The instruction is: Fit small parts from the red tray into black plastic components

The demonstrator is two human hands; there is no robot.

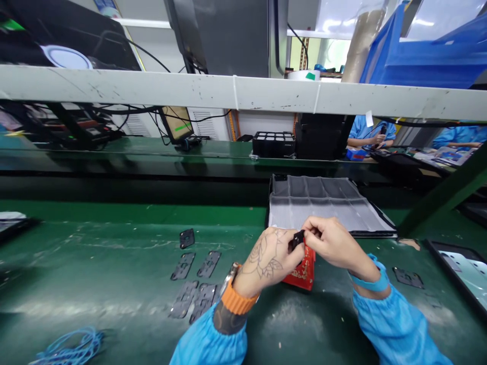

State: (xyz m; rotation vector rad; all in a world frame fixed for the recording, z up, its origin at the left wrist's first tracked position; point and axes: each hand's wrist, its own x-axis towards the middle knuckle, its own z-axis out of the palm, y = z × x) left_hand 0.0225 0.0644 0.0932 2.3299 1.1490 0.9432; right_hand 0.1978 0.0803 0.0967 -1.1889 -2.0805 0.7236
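My left hand [268, 261] is closed on a small black plate-like part [298, 239], gripped between thumb and fingers. My right hand [334, 242] pinches at the part's right edge; whatever lies between its fingertips is too small to make out. Just beneath both hands sits a red tray [305, 276] with many tiny gold-coloured pieces in it, partly covered by the left hand. Several flat dark plates [183, 266] with cut-outs lie on the green table to the left of my left forearm. Another dark plate [408, 278] rests beyond my right wrist.
Behind the hands lies a black tray with a translucent ribbed sheet [315, 203]. A tray of pale green panels [466, 274] stands at the right edge. Blue cord [72, 347] is coiled front left. A white shelf beam [213, 91] crosses above; co-workers in blue sleeves [365, 129] sit beyond.
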